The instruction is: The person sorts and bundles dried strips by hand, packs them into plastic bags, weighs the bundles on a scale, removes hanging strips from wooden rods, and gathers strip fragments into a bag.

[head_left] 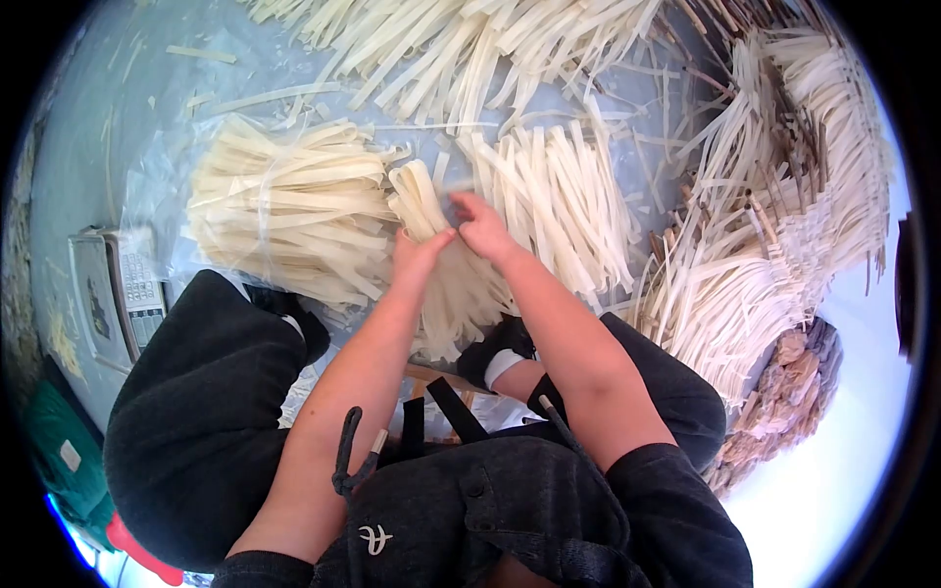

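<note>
My left hand (418, 255) is gripping a strip bundle (416, 192); my right hand (480, 228) is curling beside it — can't tell if grasping. Larger pile (314, 206) lying at nine o'clock.

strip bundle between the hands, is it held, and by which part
The left hand grips the strip bundle just below its looped upper end; the right hand's hold cannot be told.
</note>
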`<state>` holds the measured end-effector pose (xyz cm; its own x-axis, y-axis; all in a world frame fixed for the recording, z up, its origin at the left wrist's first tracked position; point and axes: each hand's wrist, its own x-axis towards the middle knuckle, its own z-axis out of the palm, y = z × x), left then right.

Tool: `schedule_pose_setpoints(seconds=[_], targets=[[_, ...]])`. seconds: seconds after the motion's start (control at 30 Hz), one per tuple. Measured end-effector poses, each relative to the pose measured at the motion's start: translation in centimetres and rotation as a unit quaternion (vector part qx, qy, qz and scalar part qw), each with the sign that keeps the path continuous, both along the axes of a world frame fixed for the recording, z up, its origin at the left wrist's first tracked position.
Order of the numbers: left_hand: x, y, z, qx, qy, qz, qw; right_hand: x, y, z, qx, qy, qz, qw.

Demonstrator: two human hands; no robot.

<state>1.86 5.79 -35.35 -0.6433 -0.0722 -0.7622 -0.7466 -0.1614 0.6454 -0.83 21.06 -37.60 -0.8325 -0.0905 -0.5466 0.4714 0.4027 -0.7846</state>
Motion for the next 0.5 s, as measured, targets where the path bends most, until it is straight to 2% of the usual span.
schedule_pose_setpoints(seconds=[0.03, 0.1, 0.17, 0.23, 0.3, 0.33, 0.4, 0.5], targets=[[-0.2, 0.2, 0.2, 0.030, 0.004, 0.018, 0.999, -0.9, 0.1, 0.4, -0.002, 0.001, 0.000, 1.000], [-0.5, 0.5, 1.1, 0.039, 0.005, 0.016, 0.999, -2.6, 1.3, 1.5, 0.021, 0.002, -0.132, 0.991], [-0.9, 0.5, 2.5, 0.049, 0.006, 0.013, 0.999, -3.5, 3.0, 1.6, 0.062, 0.016, -0.127, 0.990], [-1.3, 0.6, 3.9, 0.167, 0.000, -0.003, 0.986, -3.8, 4.4, 2.9, 0.105, 0.033, -0.120, 0.987], [-1.8, 1.0, 4.6, 0.189, 0.030, -0.022, 0.981, -4.1, 5.0, 5.2, 0.026, -0.119, -0.151, 0.981], [-1.8, 1.2, 5.0, 0.211, 0.055, -0.042, 0.975, -3.7, 4.6, 6.4, 0.028, -0.119, -0.151, 0.981], [-2.2, 1.4, 5.7, 0.187, 0.062, -0.032, 0.980, -2.4, 3.4, 9.1, -0.189, -0.239, -0.141, 0.942], [-3.8, 1.1, 5.6, 0.143, 0.068, -0.024, 0.987, 0.0, 0.1, 12.2, -0.238, -0.205, -0.141, 0.939]])
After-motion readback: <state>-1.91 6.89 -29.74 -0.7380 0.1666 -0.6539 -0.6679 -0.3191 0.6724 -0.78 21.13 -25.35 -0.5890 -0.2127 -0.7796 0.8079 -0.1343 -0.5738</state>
